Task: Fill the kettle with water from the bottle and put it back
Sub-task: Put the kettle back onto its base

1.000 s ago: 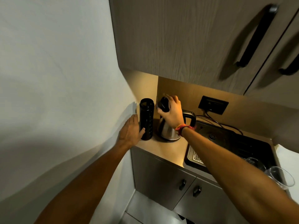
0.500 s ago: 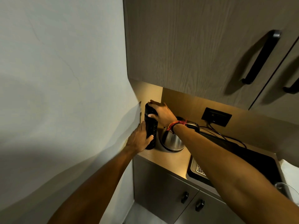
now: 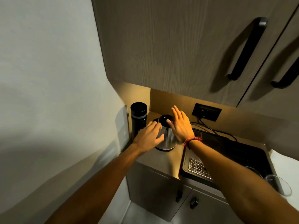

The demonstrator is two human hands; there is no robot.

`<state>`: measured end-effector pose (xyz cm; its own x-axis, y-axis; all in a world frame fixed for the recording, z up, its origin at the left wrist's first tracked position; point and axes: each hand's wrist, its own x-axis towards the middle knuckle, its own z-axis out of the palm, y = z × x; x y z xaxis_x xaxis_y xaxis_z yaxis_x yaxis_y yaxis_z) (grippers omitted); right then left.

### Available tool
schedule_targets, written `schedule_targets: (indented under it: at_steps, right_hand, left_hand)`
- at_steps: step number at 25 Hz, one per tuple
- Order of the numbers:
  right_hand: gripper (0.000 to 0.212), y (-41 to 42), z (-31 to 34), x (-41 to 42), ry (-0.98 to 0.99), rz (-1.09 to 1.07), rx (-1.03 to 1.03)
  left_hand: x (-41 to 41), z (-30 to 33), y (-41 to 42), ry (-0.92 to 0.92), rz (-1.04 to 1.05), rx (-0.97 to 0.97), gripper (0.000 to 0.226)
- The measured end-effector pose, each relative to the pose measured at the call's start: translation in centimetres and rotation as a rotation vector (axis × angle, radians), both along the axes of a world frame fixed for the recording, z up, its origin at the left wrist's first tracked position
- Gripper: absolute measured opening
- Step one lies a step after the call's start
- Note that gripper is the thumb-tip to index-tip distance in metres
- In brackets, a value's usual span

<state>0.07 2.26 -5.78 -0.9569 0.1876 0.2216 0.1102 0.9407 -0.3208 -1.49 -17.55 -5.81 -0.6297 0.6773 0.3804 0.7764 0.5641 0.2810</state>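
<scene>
A steel kettle (image 3: 167, 139) with a black lid (image 3: 165, 119) stands on the counter (image 3: 161, 160) near the back corner. To its left, against the wall, a tall black bottle (image 3: 138, 118) stands upright with its cap on. My left hand (image 3: 148, 137) is spread against the kettle's left side, fingers apart. On the kettle's right side, my right hand (image 3: 181, 125) is flat and open, its thumb touching the lid. Neither hand grips anything. The kettle's handle is hidden behind my right hand.
A black tray (image 3: 226, 152) with a metal drip grate (image 3: 198, 167) lies right of the kettle, with glasses (image 3: 278, 186) at its right end. A wall socket (image 3: 206, 111) with cables sits behind. Upper cabinets (image 3: 178, 46) hang low overhead; the wall (image 3: 48, 78) closes the left side.
Both hands let go of the black bottle and moved right to the kettle. The bottle now stands free by the wall. The view tilted down slightly.
</scene>
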Motion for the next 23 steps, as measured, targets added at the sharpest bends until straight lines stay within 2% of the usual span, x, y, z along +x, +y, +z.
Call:
schedule_targets:
  at_steps: [2,4,6,8,12,15,17,20,22,23]
  right_hand:
    - [0.063,3.3,-0.5,-0.1,-0.168,-0.038,0.01]
    - [0.061,5.1,-0.4,-0.1,-0.338,-0.023,-0.034]
    - [0.047,5.7,0.0,-0.5,-0.376,-0.014,-0.055]
    - [0.029,6.1,0.1,-0.9,-0.333,-0.015,-0.052]
    - [0.023,6.7,-0.1,-0.6,-0.265,0.007,-0.061]
    - [0.023,7.1,1.9,0.3,-0.174,-0.103,-0.164]
    - [0.013,7.6,4.8,3.1,-0.207,-0.177,-0.154]
    - [0.035,9.8,7.9,6.6,-0.359,-0.253,-0.213]
    - [0.034,13.0,6.1,7.0,-0.424,-0.281,-0.255]
    - [0.027,14.6,5.2,6.3,-0.376,-0.241,-0.248]
  left_hand:
    - [-1.6,0.6,3.4,-0.004,0.003,-0.06,0.056]
    - [-3.9,0.7,6.1,-0.101,0.121,-0.206,0.09]
    - [-5.6,0.1,7.6,-0.248,0.257,-0.366,0.118]
    - [-6.2,-0.7,8.8,-0.321,0.3,-0.446,0.129]
    - [-6.4,-1.3,8.9,-0.246,0.338,-0.377,0.114]
    - [-6.1,-0.5,9.5,-0.292,0.327,-0.277,0.117]
    - [-5.8,0.7,10.6,-0.28,0.293,-0.203,0.112]
    - [-5.3,2.5,13.4,-0.305,0.212,-0.073,0.101]
    - [-4.8,3.3,15.6,-0.326,0.149,-0.026,0.103]
    - [-4.3,3.6,16.6,-0.309,0.123,-0.036,0.105]
